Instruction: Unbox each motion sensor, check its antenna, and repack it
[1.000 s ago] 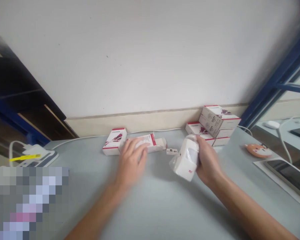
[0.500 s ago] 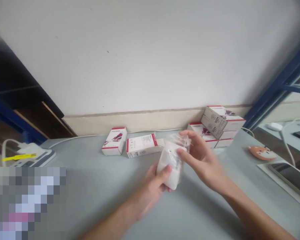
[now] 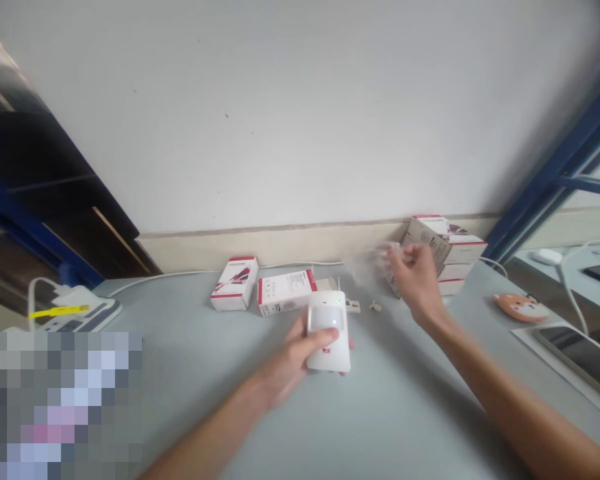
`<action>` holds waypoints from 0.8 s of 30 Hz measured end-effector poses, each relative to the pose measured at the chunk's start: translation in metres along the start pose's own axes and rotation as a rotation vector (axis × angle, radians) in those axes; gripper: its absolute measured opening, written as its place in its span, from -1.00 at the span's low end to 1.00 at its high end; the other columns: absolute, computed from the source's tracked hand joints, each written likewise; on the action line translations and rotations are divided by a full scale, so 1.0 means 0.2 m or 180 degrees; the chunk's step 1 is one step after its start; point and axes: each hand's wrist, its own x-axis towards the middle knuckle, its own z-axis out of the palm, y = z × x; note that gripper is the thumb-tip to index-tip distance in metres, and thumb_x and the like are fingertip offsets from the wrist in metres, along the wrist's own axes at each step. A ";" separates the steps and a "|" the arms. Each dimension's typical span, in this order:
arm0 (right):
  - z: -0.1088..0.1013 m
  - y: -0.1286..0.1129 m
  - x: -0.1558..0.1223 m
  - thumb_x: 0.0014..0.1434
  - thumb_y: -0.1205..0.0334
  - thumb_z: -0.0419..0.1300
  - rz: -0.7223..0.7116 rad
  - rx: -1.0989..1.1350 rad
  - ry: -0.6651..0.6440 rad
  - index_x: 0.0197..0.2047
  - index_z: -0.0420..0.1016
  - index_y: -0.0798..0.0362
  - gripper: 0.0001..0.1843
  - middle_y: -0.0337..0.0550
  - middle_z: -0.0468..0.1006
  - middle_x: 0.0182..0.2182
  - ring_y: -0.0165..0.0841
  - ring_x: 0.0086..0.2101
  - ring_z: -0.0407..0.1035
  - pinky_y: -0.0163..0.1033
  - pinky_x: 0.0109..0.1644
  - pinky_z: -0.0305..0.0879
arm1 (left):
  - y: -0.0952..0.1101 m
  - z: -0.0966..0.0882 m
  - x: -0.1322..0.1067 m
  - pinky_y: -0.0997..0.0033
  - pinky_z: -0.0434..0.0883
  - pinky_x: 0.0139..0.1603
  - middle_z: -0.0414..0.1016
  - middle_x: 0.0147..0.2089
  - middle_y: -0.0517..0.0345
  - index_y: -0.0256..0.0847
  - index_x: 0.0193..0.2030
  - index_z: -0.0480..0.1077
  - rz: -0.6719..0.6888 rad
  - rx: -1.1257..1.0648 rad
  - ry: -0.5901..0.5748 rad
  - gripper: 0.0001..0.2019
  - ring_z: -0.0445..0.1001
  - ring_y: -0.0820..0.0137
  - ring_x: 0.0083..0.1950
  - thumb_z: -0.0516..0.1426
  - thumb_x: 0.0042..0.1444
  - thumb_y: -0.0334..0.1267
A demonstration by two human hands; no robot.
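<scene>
A white motion sensor (image 3: 329, 313) with a domed window, a thin antenna at its top and a small red mark faces me, upright. My left hand (image 3: 305, 343) is closed around it, thumb across its front. Up and to the right, my right hand (image 3: 417, 277) pinches a clear plastic bag (image 3: 373, 265), blurred by motion, in front of the stacked boxes. On the table behind the sensor lie a small white piece (image 3: 353, 306) and another small white part (image 3: 375, 307), too small to name. An opened white and red box (image 3: 287, 291) lies just behind the sensor.
Another white and red box (image 3: 234, 283) stands at the left by the wall. Several such boxes (image 3: 460, 251) are stacked at the right. An orange animal-faced item (image 3: 521, 307) and a phone (image 3: 580, 357) lie further right. A power strip (image 3: 85, 308) with cables sits at the left.
The plastic bag has come off the motion sensor. My right hand has carried it up and right, away from my left hand, which keeps the sensor, now turned more upright.
</scene>
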 end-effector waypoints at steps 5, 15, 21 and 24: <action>0.00 0.01 -0.11 0.20 0.03 0.30 -0.1662 -0.1874 0.0242 0.19 0.42 0.05 -0.46 0.23 0.24 0.25 0.12 0.37 0.02 0.30 0.44 -0.07 | 0.01 0.03 -0.01 0.04 0.48 0.04 0.59 -0.12 -0.09 -0.24 0.22 0.35 0.0222 -0.0773 -0.0205 -0.55 0.60 0.07 -0.03 0.23 0.29 -0.06; 0.04 -0.18 -0.46 0.37 -0.40 0.02 0.1320 0.0099 -0.2787 -0.10 0.70 0.06 -0.29 -0.33 0.35 -0.75 -0.31 -0.67 0.31 -0.21 -0.41 0.32 | -0.05 0.09 -0.01 0.01 0.47 -0.07 0.58 -0.06 -0.28 -0.43 0.16 0.46 -0.0047 -0.1265 -0.0681 -0.45 0.60 0.04 -0.14 -0.17 0.39 -0.09; -0.04 -0.15 -0.28 0.33 -0.24 0.24 0.0560 0.0267 -0.1261 -0.12 0.75 -0.01 -0.52 -0.15 0.64 -0.31 -0.31 -0.28 0.44 -0.25 -0.15 0.38 | -0.10 0.12 -0.01 0.09 0.45 -0.14 0.57 -0.13 -0.28 -0.47 0.07 0.47 -0.0473 -0.1230 -0.0963 -0.44 0.57 0.08 -0.21 -0.10 0.23 -0.05; -0.11 -0.17 -0.16 0.30 -0.22 0.28 0.0279 0.0492 -0.0791 -0.16 0.76 -0.01 -0.55 -0.11 0.64 -0.27 -0.32 -0.33 0.40 -0.24 -0.24 0.38 | -0.14 0.13 -0.01 0.12 0.45 -0.18 0.57 -0.17 -0.23 -0.41 0.08 0.44 -0.0657 -0.1202 -0.1078 -0.45 0.58 0.08 -0.24 -0.04 0.16 -0.03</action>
